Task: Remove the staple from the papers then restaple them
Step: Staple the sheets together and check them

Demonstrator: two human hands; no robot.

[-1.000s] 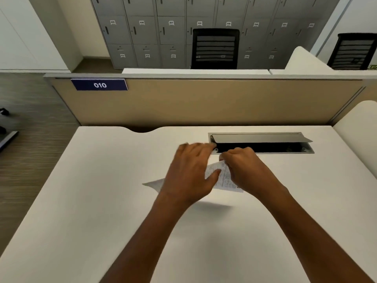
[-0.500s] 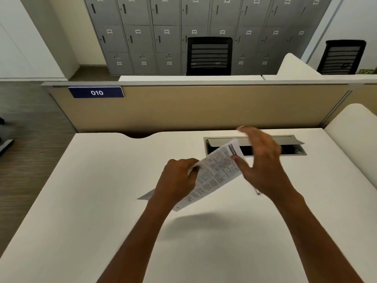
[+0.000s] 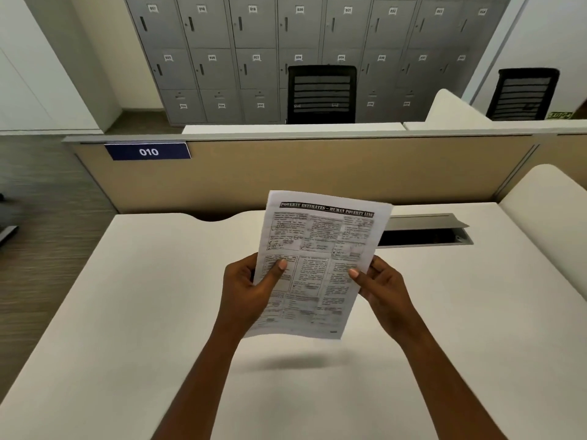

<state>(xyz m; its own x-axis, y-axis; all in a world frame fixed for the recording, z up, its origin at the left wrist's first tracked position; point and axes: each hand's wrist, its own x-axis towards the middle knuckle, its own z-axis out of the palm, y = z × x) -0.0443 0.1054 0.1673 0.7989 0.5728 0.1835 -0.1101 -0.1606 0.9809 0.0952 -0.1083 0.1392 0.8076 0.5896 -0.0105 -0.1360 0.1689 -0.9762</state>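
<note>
papers (image 3: 317, 249) above white desk (image 3: 127, 312), lockers (image 3: 206, 42) behind

Both forearms extended forward, converging. Left grip (image 3: 246, 289) and right grip (image 3: 382, 289) each pinch the papers (image 3: 320, 246) at a side edge, thumbs in front.

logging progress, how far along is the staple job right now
Done: unclear; no staple shows on the papers, too small to tell if it is out. In hand: the left hand and right hand pinch the papers by their side edges, held above the desk. Left: restapling; no stapler is in view.
</note>
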